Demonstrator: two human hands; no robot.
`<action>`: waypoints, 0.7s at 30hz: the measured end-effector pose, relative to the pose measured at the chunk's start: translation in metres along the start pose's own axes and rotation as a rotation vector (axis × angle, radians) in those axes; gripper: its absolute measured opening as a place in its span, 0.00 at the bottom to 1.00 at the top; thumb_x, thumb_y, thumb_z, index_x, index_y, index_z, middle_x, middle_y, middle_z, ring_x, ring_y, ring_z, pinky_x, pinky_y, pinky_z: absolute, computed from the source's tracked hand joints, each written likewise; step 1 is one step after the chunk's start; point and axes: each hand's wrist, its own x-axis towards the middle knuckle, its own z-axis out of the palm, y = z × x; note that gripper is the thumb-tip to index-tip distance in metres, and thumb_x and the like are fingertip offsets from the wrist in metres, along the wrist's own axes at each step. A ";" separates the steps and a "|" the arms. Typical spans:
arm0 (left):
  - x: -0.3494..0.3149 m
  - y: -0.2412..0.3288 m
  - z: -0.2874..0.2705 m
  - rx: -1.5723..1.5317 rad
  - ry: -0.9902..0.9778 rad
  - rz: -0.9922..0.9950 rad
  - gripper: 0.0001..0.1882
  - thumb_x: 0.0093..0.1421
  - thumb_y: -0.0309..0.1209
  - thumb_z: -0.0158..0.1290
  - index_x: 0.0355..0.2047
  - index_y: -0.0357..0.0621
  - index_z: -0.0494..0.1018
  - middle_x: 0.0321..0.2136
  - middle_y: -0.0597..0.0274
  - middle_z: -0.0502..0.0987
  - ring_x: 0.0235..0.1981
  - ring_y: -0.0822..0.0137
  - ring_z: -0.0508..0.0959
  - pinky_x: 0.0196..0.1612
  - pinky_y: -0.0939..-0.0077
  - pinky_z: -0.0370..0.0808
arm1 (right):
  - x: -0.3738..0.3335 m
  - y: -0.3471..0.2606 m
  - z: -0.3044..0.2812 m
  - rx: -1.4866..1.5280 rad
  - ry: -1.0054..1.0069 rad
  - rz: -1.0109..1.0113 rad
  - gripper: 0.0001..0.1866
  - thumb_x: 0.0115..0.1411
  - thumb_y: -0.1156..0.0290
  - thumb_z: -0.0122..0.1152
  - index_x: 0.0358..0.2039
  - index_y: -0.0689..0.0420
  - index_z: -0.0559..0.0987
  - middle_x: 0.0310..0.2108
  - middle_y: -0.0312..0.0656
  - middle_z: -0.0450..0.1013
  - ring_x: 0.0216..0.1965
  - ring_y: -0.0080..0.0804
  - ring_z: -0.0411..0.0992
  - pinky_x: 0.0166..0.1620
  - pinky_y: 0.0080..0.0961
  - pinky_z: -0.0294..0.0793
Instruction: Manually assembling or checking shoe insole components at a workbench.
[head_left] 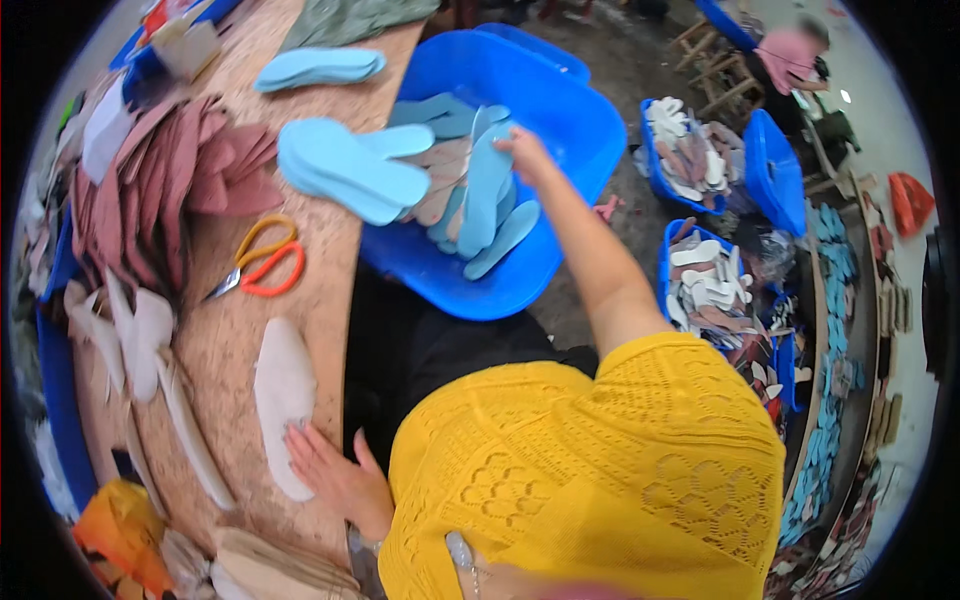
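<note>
We see the left hand [335,478] flat and loose, fingers spread on the near end of the pale sole [284,385], which lies on the table [235,335] under and just ahead of it. Out ahead, the right hand [527,160] bends its fingers onto the upper end of a blue sole [487,195] in the tub [580,110]; whether they have pinched it, we cannot tell.

What might go wrong: the edge stack [345,170], left of our right hand, juts past the table's edge over the tub, so a brush of the arm could tip it in. Loosely pinched, the blue sole could slide back down, since it leans among others. Our left hand only rests, so the pale sole could skid if bumped. The scissors [268,257] lie ahead of the left hand with blades bare, so a careless reach could nick us.

By count: two hands, one pale sole under the left, one pair of scissors beyond it, one tub below the right. Left of the right hand, the edge stack and the far stack [320,69] each show at least two soles. Below that hand we make out at least five; overlap hides the rest. The pink pile [165,195], ahead and left of the left hand, overlaps too much to count.
</note>
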 end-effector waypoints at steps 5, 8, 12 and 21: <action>-0.001 0.000 0.000 -0.069 0.016 -0.001 0.37 0.59 0.40 0.57 0.64 0.40 0.56 0.66 0.49 0.56 0.67 0.49 0.56 0.66 0.53 0.54 | 0.004 -0.064 0.004 0.501 -0.137 -0.231 0.13 0.61 0.74 0.58 0.47 0.57 0.75 0.39 0.41 0.77 0.38 0.32 0.77 0.41 0.32 0.79; 0.000 0.000 0.003 -0.065 0.019 -0.005 0.38 0.58 0.40 0.58 0.64 0.40 0.56 0.66 0.50 0.57 0.67 0.49 0.57 0.66 0.54 0.55 | -0.013 -0.116 0.028 0.386 -0.154 -0.326 0.15 0.61 0.73 0.59 0.49 0.59 0.74 0.40 0.41 0.77 0.39 0.31 0.77 0.42 0.30 0.78; -0.002 -0.002 0.000 -0.074 0.030 -0.015 0.37 0.58 0.39 0.58 0.64 0.41 0.56 0.65 0.50 0.58 0.66 0.49 0.58 0.66 0.54 0.55 | -0.025 -0.153 0.095 0.125 -0.297 -0.435 0.18 0.62 0.65 0.60 0.51 0.54 0.74 0.41 0.36 0.76 0.38 0.23 0.75 0.42 0.22 0.76; 0.000 -0.002 -0.001 -0.098 0.022 -0.021 0.38 0.57 0.37 0.59 0.64 0.40 0.57 0.65 0.50 0.58 0.66 0.49 0.58 0.66 0.54 0.55 | -0.044 -0.151 0.154 0.109 -0.393 -0.387 0.20 0.60 0.63 0.64 0.51 0.56 0.74 0.40 0.38 0.76 0.40 0.23 0.75 0.42 0.22 0.76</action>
